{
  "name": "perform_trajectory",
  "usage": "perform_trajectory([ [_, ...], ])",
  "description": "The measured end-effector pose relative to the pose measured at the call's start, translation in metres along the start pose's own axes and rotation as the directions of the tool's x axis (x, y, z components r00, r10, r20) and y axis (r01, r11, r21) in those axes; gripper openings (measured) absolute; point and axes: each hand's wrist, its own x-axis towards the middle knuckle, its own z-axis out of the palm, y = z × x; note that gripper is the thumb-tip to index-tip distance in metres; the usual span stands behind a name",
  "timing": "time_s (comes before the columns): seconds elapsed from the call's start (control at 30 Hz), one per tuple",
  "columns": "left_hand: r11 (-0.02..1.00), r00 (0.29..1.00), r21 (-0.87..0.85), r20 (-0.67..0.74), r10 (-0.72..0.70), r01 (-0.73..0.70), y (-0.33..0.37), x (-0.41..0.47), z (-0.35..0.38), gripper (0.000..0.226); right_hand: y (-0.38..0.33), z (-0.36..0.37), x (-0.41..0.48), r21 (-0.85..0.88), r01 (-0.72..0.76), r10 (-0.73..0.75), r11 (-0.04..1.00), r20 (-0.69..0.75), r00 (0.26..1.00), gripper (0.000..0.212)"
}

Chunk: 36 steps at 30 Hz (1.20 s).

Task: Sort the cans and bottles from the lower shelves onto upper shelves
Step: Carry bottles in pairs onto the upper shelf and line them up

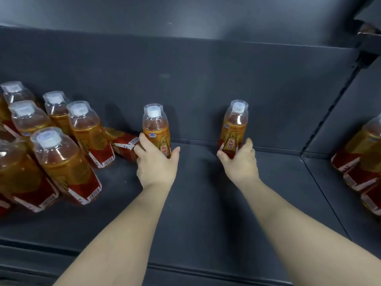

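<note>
Two amber drink bottles with red-and-gold labels and clear cap covers stand upright near the back of a dark grey shelf (202,193). My left hand (156,162) grips the lower part of the left bottle (156,129). My right hand (240,159) grips the base of the right bottle (235,129). Both bottles sit at or just above the shelf floor; contact with it is hidden by my hands.
Several identical bottles (61,159) crowd the shelf's left side. One more bottle (123,145) lies on its side behind my left hand. More bottles (362,157) stand past a divider (321,182) on the right. Another shelf's underside (185,15) hangs overhead.
</note>
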Motion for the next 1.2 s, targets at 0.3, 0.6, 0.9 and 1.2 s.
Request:
perform_trajectory([
  [0.3, 0.999, 0.998, 0.000, -0.040, -0.041, 0.041, 0.002, 0.023, 0.007, 0.098, -0.009, 0.024, 0.028, 0.117, -0.045, 0.056, 0.992, -0.094, 0.994, 0.098],
  [0.6, 0.999, 0.998, 0.038, -0.062, 0.010, -0.007, -0.003, 0.029, 0.008, 0.091, -0.008, 0.032, 0.038, 0.178, -0.067, 0.094, 0.982, -0.150, 0.984, 0.089],
  [0.9, 0.999, 0.998, 0.037, -0.057, 0.025, -0.023, -0.007, 0.031, 0.007, 0.092, -0.010, 0.031, 0.042, 0.174, -0.077, 0.106, 0.982, -0.161, 0.981, 0.069],
  [1.2, 0.999, 0.999, 0.023, -0.034, 0.032, -0.031, -0.010, 0.030, 0.005, 0.095, -0.025, 0.048, 0.006, 0.181, 0.033, -0.028, 0.983, -0.032, 0.999, 0.050],
])
